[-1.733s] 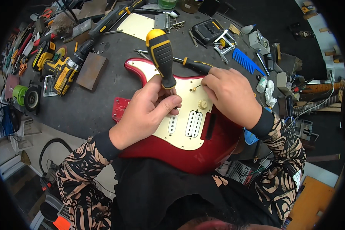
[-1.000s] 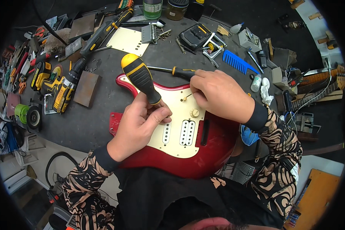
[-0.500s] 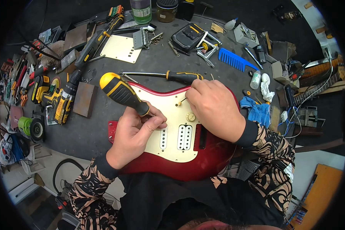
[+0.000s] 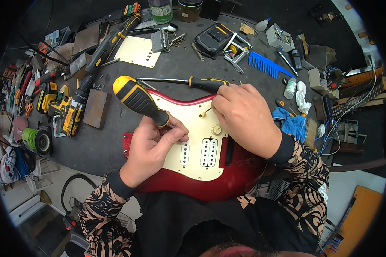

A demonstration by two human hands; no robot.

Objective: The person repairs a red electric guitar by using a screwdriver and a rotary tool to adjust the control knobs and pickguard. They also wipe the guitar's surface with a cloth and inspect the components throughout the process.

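Note:
A red electric guitar body [image 4: 186, 191] with a cream pickguard [image 4: 182, 107] lies in front of me. My left hand [image 4: 148, 150] is closed round the shaft of a yellow-and-black screwdriver [image 4: 139, 98], whose handle tilts up to the left; its tip is hidden by my fingers. My right hand [image 4: 248, 118] rests over the pickguard's upper right edge, fingers pinched. A thin dark rod runs from them to a small cream-coloured tip [image 4: 203, 114]; what it belongs to is unclear. Close by are a cream knob [image 4: 216, 129], a white double-coil pickup [image 4: 208, 152] and a narrower pickup [image 4: 185, 153].
Beyond the body lies another screwdriver [image 4: 208, 84]. A cream back plate [image 4: 137, 52], a blue comb [image 4: 266, 65] and a blue cloth [image 4: 292, 124] are farther out. At left stand a cordless drill [image 4: 70, 113] and a rusty metal block [image 4: 97, 109].
The view has shifted slightly. My right hand has moved a little to the right over the pickguard; my left hand keeps its hold on the screwdriver.

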